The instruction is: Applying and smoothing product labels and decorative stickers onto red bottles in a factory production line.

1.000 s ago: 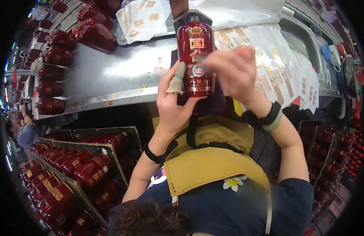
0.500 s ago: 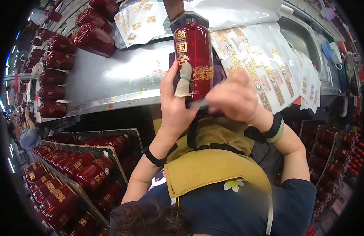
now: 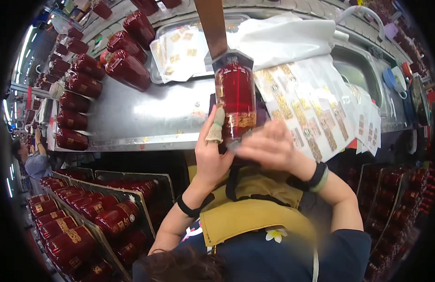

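- I see the red bottle point(image 3: 238, 91) near the centre of the frame, a little above the middle, with its neck toward the upper edge, at a dark angular holder point(image 3: 248, 61).
- The left hand point(image 3: 211, 157) is on the lower left side of this bottle; its grip is closed around the glass, and one finger wears a pale cloth finger cover point(image 3: 215, 128).
- The right hand point(image 3: 269, 148) is just at the bottle's lower right, with fingers bent. It is blurred, so I cannot tell if its grip pinches something.
- A golden band point(image 3: 241, 121) lies across the lower part of the bottle.
- Under the bottle, dark purple cloth point(image 3: 261, 113) shows on the metal surface point(image 3: 142, 117).
- Right of the bottle are spread label sheets point(image 3: 306, 104) with golden patterns; beyond them, at the upper right of the frame, is a metal sink point(image 3: 356, 66).
- In the upper left of the frame, other red bottles point(image 3: 128, 70) stand near a tray point(image 3: 156, 75) with white papers point(image 3: 180, 54).
- At the lower left, a crate point(image 3: 135, 190) carries many more such bottles.
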Demonstrator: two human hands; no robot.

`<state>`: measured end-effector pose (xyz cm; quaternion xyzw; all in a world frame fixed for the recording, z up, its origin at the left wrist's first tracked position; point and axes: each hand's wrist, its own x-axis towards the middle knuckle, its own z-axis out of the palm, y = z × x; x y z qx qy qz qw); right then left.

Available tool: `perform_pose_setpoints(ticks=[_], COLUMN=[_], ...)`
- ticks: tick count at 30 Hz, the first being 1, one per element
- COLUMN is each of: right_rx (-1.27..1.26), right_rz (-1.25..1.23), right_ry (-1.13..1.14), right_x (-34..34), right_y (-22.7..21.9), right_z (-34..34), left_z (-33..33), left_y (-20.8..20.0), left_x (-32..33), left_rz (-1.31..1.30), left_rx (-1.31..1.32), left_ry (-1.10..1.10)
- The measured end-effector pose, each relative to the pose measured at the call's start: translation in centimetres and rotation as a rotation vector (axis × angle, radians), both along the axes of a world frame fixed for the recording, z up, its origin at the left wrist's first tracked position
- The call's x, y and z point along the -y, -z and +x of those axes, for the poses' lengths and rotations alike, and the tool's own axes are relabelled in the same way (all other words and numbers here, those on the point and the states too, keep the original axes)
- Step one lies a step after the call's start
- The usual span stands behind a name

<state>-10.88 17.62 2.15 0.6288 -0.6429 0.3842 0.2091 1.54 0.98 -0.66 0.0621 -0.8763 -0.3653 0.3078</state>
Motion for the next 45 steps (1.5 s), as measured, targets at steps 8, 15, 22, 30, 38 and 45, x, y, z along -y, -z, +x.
perform_pose_setpoints(ticks=[8, 15, 22, 30, 38, 45], right_rx=[0.415, 0.348, 0.068, 0.404, 0.396, 0.028], right_rz=[-0.189, -0.187, 0.028, -0.246, -0.256, -0.066], right_ry=[0.334, 0.365, -0.131, 0.283, 0.306, -0.042], right_x=[-1.0, 1.0, 0.1, 0.0, 2.1, 0.4], right_y=[-3.2, -2.4, -0.9, -3.8, -2.8, 0.9], right_z=[-2.4, -3.9, 0.2, -4.2, -4.3, -1.1], left_z=[0.1, -1.1, 0.3, -0.1, -1.3, 0.7], left_y=[-1.8, -2.6, -0.3, -1.8, -2.3, 0.4], left_x=[-1.4, -3.6, -0.2, -1.2, -3.6, -0.6], left_rz=[-0.149, -0.359, 0.231, -0.174, -0.502, 0.009], left_rx=[0.154, 0.193, 0.102, 0.166, 0.245, 0.071], left_ry=[0.012, -0.063, 0.038, 0.005, -0.093, -0.049])
